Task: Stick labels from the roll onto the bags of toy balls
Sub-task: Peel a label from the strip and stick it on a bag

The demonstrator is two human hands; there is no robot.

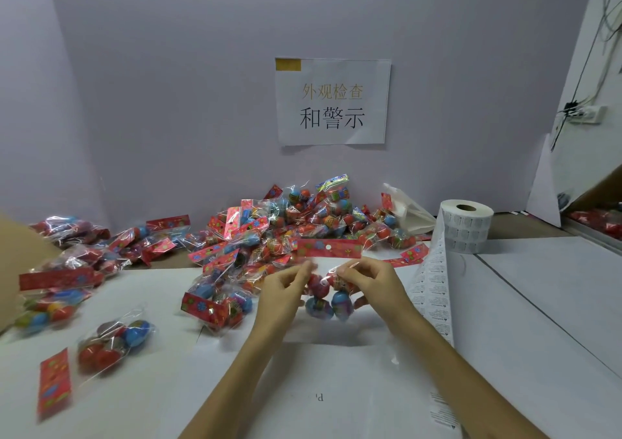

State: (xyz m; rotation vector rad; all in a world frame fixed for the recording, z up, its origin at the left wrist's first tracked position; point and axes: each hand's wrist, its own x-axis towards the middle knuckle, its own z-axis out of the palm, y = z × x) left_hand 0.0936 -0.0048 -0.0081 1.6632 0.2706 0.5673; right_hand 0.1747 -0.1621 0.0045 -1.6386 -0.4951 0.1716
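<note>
The left hand [284, 287] and the right hand [368, 284] pinch one bag of toy balls [324, 299] between them, fingers curled on its clear film, over the tabletop [525, 337]. Behind lies a heap of bags [289, 223]. The label roll [466, 226] stands at the right, its strip [434, 290] trailing beside the right wrist.
</note>
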